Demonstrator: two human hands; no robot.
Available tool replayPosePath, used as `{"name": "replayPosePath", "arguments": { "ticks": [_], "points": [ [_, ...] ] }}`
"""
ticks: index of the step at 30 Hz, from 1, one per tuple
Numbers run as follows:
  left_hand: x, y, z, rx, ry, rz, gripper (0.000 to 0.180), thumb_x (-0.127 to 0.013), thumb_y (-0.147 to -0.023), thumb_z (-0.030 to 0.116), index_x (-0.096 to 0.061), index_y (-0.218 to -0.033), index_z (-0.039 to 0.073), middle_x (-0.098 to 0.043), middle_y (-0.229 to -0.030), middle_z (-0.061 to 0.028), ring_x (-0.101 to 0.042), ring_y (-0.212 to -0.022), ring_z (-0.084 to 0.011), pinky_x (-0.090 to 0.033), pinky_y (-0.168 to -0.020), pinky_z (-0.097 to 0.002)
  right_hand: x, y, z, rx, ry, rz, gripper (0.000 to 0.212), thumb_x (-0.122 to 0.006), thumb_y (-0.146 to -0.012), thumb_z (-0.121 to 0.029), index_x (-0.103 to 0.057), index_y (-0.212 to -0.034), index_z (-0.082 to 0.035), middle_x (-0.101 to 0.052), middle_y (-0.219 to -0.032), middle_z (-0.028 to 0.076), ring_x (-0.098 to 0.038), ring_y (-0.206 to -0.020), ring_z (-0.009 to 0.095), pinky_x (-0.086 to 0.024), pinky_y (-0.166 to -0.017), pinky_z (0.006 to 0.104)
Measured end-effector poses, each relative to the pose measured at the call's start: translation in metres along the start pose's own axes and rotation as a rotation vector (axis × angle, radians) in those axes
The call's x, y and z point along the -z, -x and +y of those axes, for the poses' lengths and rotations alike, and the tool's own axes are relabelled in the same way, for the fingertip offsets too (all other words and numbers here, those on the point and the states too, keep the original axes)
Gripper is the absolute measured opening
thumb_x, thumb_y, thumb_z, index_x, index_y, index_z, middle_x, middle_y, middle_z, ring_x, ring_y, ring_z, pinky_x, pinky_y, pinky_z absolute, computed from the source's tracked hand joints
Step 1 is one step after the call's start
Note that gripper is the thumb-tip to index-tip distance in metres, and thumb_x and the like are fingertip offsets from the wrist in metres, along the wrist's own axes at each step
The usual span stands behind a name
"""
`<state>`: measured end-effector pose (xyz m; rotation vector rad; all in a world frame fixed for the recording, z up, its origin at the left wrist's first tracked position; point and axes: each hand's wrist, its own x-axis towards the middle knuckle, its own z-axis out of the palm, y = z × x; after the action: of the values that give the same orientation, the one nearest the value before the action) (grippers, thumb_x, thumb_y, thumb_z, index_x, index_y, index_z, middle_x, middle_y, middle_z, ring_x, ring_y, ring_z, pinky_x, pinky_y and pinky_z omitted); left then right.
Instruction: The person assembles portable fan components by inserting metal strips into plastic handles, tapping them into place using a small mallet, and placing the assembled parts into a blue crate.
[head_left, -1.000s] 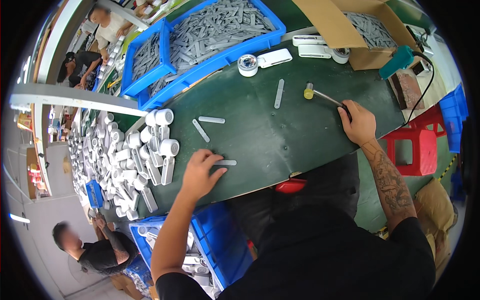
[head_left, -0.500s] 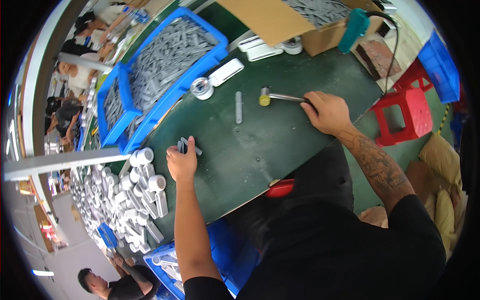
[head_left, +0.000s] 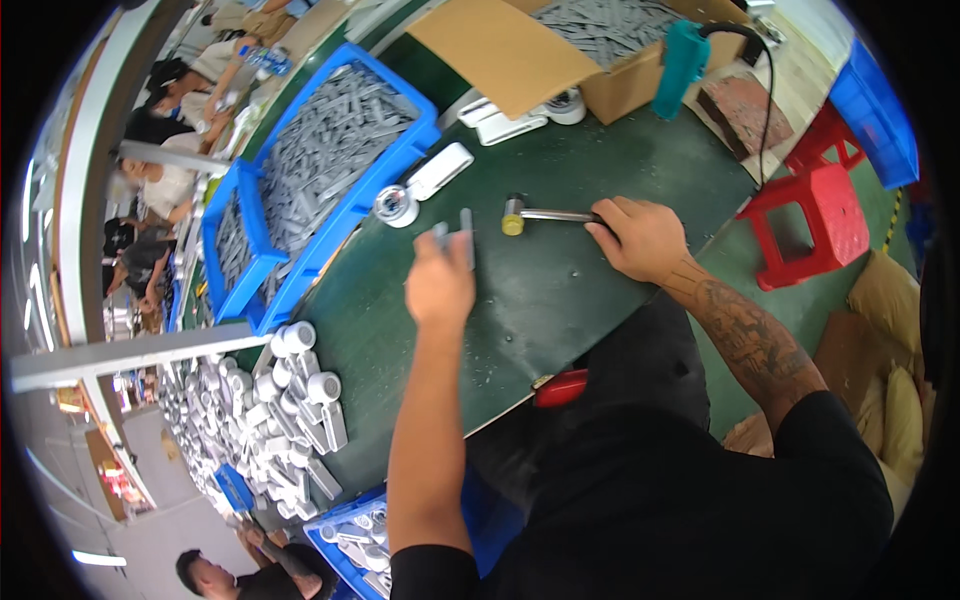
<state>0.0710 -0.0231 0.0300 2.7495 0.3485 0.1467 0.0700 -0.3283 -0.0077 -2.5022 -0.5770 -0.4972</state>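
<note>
My right hand [head_left: 645, 240] is closed round the handle end of a small hammer [head_left: 560, 215], whose head with a yellow face rests at or just above the green tabletop. My left hand [head_left: 440, 285], smeared a little by motion, is closed on grey plastic strips [head_left: 440, 232]; how many is hidden. Right beside its fingers stands out another grey strip [head_left: 467, 240], partly covered by the hand; whether the fingers touch it I cannot tell. Beyond that hand lies a white handled part with a round end [head_left: 440, 172].
A blue bin [head_left: 425, 130] full of grey strips stands far left, with a cardboard box [head_left: 620, 95] of strips behind. White parts [head_left: 285, 410] are heaped at left. A teal corded tool [head_left: 682, 70] is at the back, a red stool [head_left: 815, 225] at right. Co-workers sit further left.
My left hand has moved right and away from me, carrying its strips to the strip lying on the table. My right hand and the hammer have hardly moved.
</note>
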Motion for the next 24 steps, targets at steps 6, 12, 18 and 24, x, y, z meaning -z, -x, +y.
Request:
{"name": "replayPosePath", "arguments": {
  "ticks": [6, 12, 18, 24],
  "points": [
    [-0.015, -0.006, 0.0, -0.231, -0.041, -0.092, 0.042, -0.072, -0.102, 0.039, -0.065, -0.12, 0.001, -0.074, -0.106, -0.0284, -0.071, -0.098, -0.0525, -0.056, -0.086, -0.0601, 0.003, 0.001, -0.005, -0.019, 0.003, -0.034, 0.019, -0.074, -0.099, -0.03, -0.066, -0.102, -0.012, -0.066, -0.085, 0.007, -0.07, -0.074, 0.032, -0.055, -0.063, 0.0463],
    [0.029, 0.003, -0.063, 0.179, 0.585, -0.215, 0.03, -0.063, -0.111, 0.032, -0.063, -0.112, 0.002, -0.067, -0.084, -0.0106, -0.067, -0.077, -0.0264, -0.054, -0.071, -0.0428, 0.006, 0.003, -0.005, -0.021, 0.004, -0.041, 0.019, -0.074, -0.099, -0.029, -0.066, -0.101, -0.012, -0.066, -0.084, 0.007, -0.069, -0.071, 0.032, -0.054, -0.062, 0.0467],
    [0.115, 0.004, -0.065, 0.064, 0.399, -0.036, 0.026, -0.078, -0.103, 0.024, -0.07, -0.114, 0.002, -0.064, -0.08, -0.0015, -0.054, -0.065, -0.0117, -0.048, -0.059, -0.0314, 0.003, -0.002, -0.003, -0.022, 0.003, -0.029, 0.02, -0.076, -0.096, -0.027, -0.067, -0.105, -0.012, -0.067, -0.086, 0.008, -0.069, -0.073, 0.033, -0.054, -0.063, 0.0452],
    [0.062, 0.046, -0.021, -0.661, -0.028, -0.555, 0.04, -0.084, -0.086, 0.019, -0.074, -0.125, 0.021, -0.063, -0.104, -0.0082, -0.071, -0.087, -0.0346, -0.058, -0.071, -0.0478, 0.002, -0.009, -0.007, 0.009, -0.011, 0.011, 0.02, -0.075, -0.098, -0.029, -0.066, -0.102, -0.012, -0.066, -0.085, 0.007, -0.069, -0.072, 0.032, -0.054, -0.061, 0.0448]
  ]
}}
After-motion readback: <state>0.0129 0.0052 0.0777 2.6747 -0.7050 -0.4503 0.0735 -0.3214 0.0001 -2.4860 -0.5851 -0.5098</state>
